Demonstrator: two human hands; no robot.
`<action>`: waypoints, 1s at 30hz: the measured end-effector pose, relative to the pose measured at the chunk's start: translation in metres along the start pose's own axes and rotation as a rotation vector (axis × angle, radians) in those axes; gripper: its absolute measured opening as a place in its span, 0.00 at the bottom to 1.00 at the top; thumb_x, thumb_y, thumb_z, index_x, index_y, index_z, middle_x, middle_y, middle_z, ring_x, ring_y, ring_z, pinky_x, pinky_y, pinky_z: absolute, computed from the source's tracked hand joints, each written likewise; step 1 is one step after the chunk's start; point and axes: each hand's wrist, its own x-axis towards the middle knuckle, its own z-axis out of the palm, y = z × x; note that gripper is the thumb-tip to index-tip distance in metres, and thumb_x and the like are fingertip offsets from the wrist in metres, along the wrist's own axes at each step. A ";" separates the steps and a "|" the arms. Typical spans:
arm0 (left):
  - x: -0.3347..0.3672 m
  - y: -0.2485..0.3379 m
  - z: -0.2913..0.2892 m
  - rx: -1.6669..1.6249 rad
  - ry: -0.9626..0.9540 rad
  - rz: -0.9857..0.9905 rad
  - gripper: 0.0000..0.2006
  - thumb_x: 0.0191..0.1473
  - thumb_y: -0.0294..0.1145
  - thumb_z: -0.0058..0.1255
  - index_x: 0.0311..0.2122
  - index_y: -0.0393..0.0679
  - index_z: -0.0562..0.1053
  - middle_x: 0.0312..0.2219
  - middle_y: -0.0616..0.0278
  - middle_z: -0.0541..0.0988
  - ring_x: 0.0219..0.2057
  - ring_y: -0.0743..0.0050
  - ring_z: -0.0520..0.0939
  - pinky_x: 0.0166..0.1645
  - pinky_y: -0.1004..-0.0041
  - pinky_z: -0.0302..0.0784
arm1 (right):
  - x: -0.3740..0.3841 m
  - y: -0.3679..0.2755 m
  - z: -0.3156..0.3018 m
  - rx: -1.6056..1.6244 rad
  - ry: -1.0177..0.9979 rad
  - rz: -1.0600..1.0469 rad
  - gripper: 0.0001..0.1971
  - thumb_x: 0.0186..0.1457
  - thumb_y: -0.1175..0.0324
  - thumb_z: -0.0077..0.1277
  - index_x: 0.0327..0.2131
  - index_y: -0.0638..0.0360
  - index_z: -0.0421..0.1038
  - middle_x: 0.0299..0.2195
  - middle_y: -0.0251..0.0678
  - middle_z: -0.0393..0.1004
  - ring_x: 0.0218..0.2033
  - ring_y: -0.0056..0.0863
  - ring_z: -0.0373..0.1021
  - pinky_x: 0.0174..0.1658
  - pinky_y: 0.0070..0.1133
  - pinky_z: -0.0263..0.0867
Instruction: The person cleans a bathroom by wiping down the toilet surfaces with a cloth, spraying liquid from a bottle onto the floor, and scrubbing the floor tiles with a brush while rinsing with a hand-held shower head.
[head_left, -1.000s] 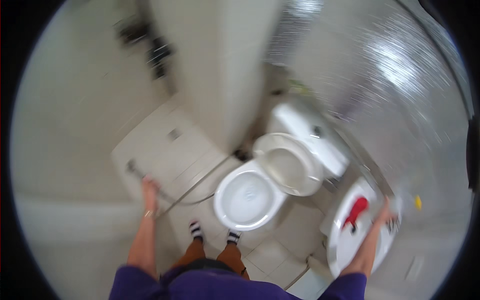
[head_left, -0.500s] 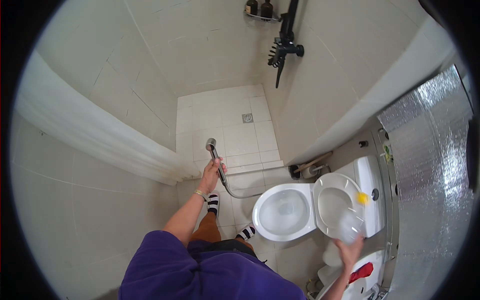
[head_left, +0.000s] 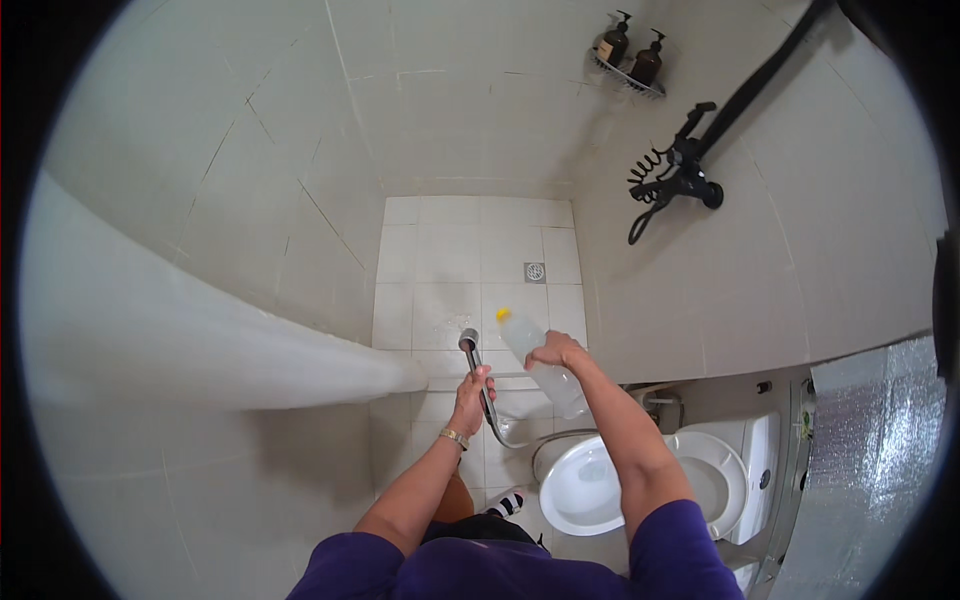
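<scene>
My left hand (head_left: 474,396) is wrapped round the handle of a chrome hand shower (head_left: 468,341), its head pointing away from me over the shower floor. A flexible metal hose (head_left: 508,436) runs from the handle's lower end toward the toilet. In my right hand (head_left: 556,350) is a translucent plastic bottle (head_left: 524,335) with a yellow cap (head_left: 503,315). The bottle is tilted, its capped end just right of the shower head and a little beyond it. A few small droplets or specks show on the tiles near the shower head.
The white toilet (head_left: 584,490) with its lid raised stands at lower right. A square floor drain (head_left: 535,272) lies in the tiled floor. On the right wall is a black shower mixer (head_left: 685,170); a corner rack (head_left: 628,76) holds two dark pump bottles. A white curtain (head_left: 260,350) hangs at left.
My right hand has carried the bottle from above the toilet lid leftward and forward over the shower floor. My left hand still holds the hand shower; the view has shifted toward the shower.
</scene>
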 end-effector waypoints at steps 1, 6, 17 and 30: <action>0.004 0.006 -0.007 -0.011 -0.014 -0.014 0.22 0.54 0.53 0.43 0.40 0.43 0.66 0.24 0.70 0.68 0.22 0.83 0.68 0.28 0.82 0.66 | 0.006 -0.016 -0.003 -0.002 -0.005 0.001 0.41 0.21 0.50 0.61 0.45 0.63 0.67 0.42 0.45 0.71 0.43 0.40 0.69 0.45 0.29 0.66; 0.019 0.028 -0.027 -0.312 -0.040 -0.034 0.16 0.55 0.44 0.45 0.41 0.43 0.66 0.25 0.69 0.67 0.26 0.81 0.66 0.35 0.79 0.64 | 0.050 -0.060 -0.041 -0.005 0.165 0.047 0.39 0.23 0.50 0.61 0.42 0.64 0.69 0.42 0.46 0.71 0.43 0.39 0.69 0.46 0.27 0.65; 0.035 0.055 -0.027 -0.061 -0.020 -0.026 0.21 0.55 0.52 0.41 0.43 0.43 0.61 0.23 0.64 0.68 0.26 0.76 0.71 0.38 0.75 0.69 | 0.075 0.026 0.008 0.406 -0.167 0.169 0.42 0.21 0.53 0.63 0.45 0.68 0.67 0.40 0.48 0.71 0.40 0.41 0.69 0.44 0.29 0.65; 0.052 0.046 -0.034 -0.164 -0.212 -0.074 0.23 0.55 0.55 0.38 0.44 0.45 0.60 0.23 0.65 0.67 0.27 0.74 0.69 0.37 0.73 0.67 | 0.036 0.122 -0.025 1.084 -0.074 0.393 0.38 0.27 0.57 0.63 0.46 0.67 0.65 0.43 0.44 0.69 0.40 0.38 0.69 0.43 0.35 0.66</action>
